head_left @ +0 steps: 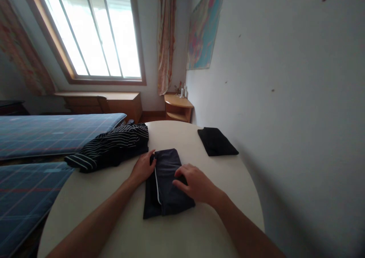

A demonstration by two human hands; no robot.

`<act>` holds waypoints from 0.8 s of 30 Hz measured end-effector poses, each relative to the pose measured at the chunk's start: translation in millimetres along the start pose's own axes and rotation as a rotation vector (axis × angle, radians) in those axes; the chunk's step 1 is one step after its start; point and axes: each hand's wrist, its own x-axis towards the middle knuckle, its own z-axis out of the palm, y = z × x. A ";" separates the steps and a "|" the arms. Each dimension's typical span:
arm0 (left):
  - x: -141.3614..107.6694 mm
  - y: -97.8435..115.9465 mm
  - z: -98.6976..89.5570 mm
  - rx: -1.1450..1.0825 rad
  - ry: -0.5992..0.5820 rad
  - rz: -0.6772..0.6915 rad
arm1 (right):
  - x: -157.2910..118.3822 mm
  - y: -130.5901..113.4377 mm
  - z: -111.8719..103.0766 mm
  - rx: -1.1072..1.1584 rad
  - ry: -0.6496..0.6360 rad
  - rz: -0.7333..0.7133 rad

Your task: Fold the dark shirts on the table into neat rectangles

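Observation:
A dark navy folded garment (169, 182) with a white piping line lies on the round cream table (119, 220) in front of me. At its upper left edge is my left hand (144, 167), its fingers bent against the cloth; whether they pinch any fabric is hidden. My right hand (195, 182) rests over the garment's right side, fingers curved and thumb apart, with no cloth gripped between them. A black striped garment (114, 146) lies in a loose heap at the table's left edge. Toward the right edge sits a flat, folded black garment (217, 141).
Two beds with blue plaid covers (57, 134) stand to the left. A white wall (285, 136) runs along the right. Beyond the table are a small corner shelf (179, 101), a wooden desk (122, 96) with a chair, and a bright window (97, 34).

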 end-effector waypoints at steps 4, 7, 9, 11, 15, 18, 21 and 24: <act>-7.7 20.0 -17.9 0.222 -0.039 0.002 | 2.4 16.1 -5.0 -0.182 0.017 0.269; -14.6 35.8 -37.6 0.391 -0.146 -0.094 | 1.4 18.5 -4.4 -0.190 -0.077 0.309; -18.0 41.3 -48.8 0.458 -0.228 -0.195 | 0.5 18.1 -3.7 -0.180 -0.110 0.311; -18.8 41.7 -54.7 0.495 -0.239 -0.247 | -0.1 18.5 -2.5 -0.171 -0.125 0.313; -8.2 35.0 -46.7 0.374 -0.128 -0.096 | -0.7 22.0 1.7 -0.171 -0.132 0.316; 9.2 32.0 -30.0 0.212 -0.147 -0.008 | -0.5 22.2 5.4 -0.186 -0.119 0.284; 28.5 32.0 -15.5 0.079 -0.223 0.135 | -0.1 20.2 7.3 -0.195 -0.119 0.282; 42.5 31.2 -8.8 -0.011 -0.361 0.312 | 0.8 21.6 7.2 -0.199 -0.114 0.315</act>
